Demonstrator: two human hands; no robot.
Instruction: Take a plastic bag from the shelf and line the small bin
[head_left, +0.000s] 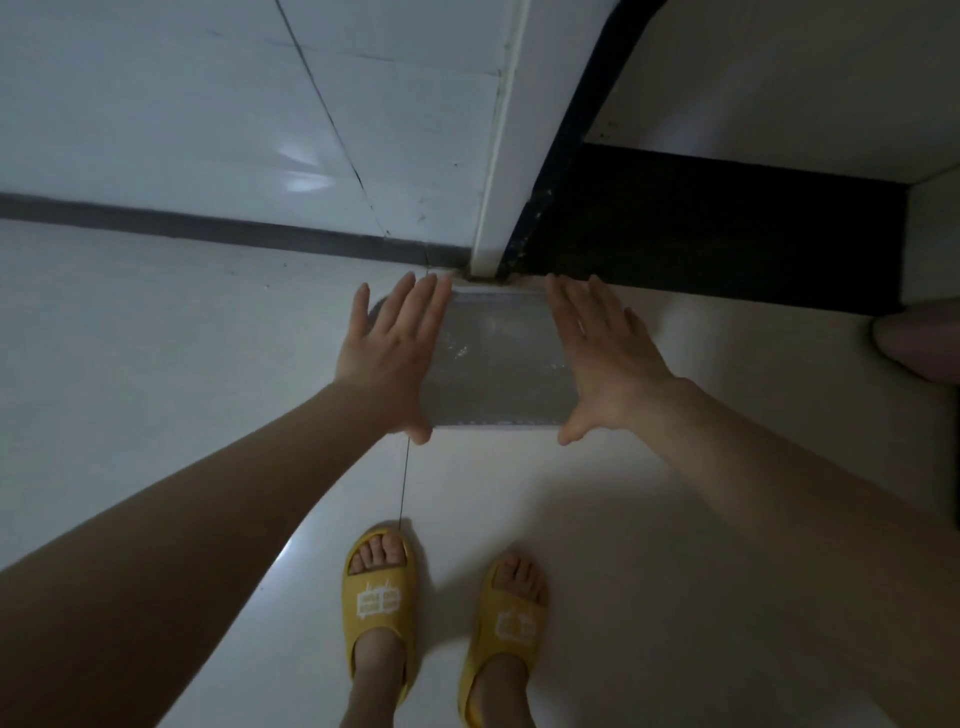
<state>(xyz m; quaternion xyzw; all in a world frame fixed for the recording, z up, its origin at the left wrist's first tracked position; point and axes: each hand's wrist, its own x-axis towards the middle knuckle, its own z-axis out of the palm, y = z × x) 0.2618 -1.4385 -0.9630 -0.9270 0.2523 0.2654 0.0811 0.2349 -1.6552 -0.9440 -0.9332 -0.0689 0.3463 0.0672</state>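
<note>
A small grey bin (496, 358) stands on the white floor against the foot of a white door frame, seen from above. Its inside looks shiny and crinkled, like a thin clear plastic bag, though the dim light makes this hard to confirm. My left hand (392, 348) lies flat over the bin's left rim with fingers spread. Over the right rim, my right hand (605, 353) is flat too, its thumb pointing toward me. Neither hand grips anything.
A white door frame (498, 156) rises just behind the bin, with a tiled wall (208, 114) to its left and a dark threshold (727, 234) to its right. My feet in yellow slippers (379, 597) stand close in front. A pale rounded object (919, 343) sits at far right.
</note>
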